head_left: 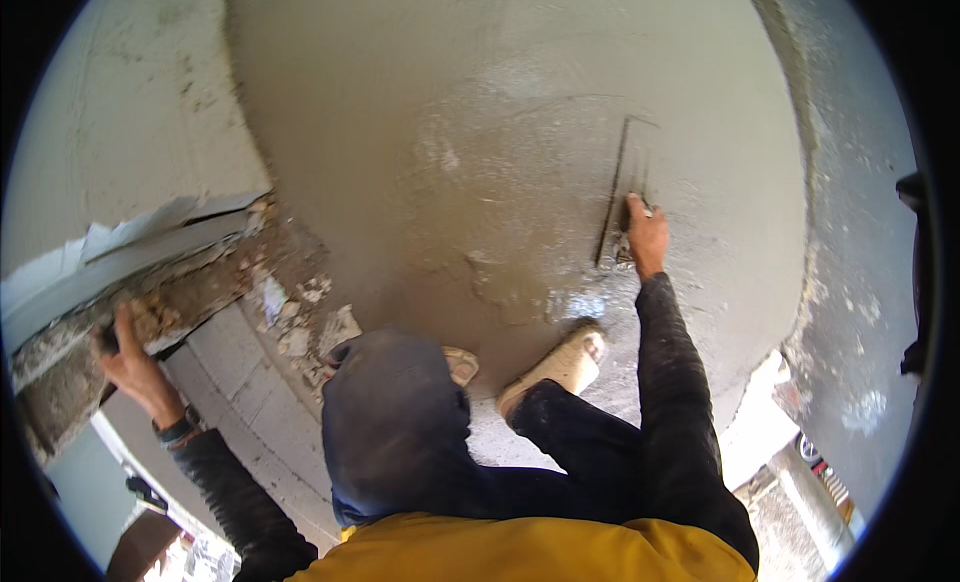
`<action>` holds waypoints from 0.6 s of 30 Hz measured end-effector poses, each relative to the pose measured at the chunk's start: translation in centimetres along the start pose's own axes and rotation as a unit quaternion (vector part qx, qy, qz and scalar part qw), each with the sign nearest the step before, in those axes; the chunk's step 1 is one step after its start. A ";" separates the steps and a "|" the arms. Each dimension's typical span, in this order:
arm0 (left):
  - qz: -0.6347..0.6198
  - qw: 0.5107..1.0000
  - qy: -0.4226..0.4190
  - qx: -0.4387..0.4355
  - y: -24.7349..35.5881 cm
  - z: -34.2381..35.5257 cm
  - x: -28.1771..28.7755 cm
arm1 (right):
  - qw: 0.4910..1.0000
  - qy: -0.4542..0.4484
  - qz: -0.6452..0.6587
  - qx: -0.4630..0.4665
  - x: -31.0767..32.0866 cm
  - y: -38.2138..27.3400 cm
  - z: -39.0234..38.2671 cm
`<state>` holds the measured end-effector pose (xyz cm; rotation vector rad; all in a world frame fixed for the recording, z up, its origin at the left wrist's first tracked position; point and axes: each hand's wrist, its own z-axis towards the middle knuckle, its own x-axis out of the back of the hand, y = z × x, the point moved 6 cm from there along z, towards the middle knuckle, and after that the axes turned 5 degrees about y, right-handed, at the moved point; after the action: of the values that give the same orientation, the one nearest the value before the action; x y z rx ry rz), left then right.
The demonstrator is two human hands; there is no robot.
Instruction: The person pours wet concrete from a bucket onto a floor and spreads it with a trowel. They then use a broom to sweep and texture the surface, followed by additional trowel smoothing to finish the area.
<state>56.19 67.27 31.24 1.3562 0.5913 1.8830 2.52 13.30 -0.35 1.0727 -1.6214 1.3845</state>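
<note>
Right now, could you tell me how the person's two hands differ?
The right hand reaches forward and presses a trowel onto the wet screed; the left hand stretches sideways and grips the broken wall edge. Only the left wrist wears a watch. Both arms wear dark sleeves.

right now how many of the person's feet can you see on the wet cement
2. One light shoe sits at the near edge of the wet cement, below the right hand holding the trowel. The other shoe is left of it, mostly hidden by the knee.
</note>
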 end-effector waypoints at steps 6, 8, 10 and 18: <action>-0.033 0.999 0.031 -0.006 1.7 -1.5 -0.2 | 0.976 -0.158 0.132 0.072 -6.9 -11.1 -8.4; -0.052 0.997 0.047 -0.017 2.0 -2.0 0.0 | 0.953 -0.220 0.161 0.135 -9.0 -16.7 -13.4; -0.003 0.997 0.069 -0.041 2.4 -2.6 0.4 | 0.933 -0.288 0.096 0.194 -10.8 -20.9 -18.1; -0.102 0.965 0.124 -0.206 6.2 -2.2 -1.4 | 0.806 -0.387 -0.052 0.446 -12.2 -22.1 -29.8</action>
<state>52.52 62.36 34.12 0.7704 0.4103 1.8862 28.07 42.82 1.11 2.5034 -1.3109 1.8043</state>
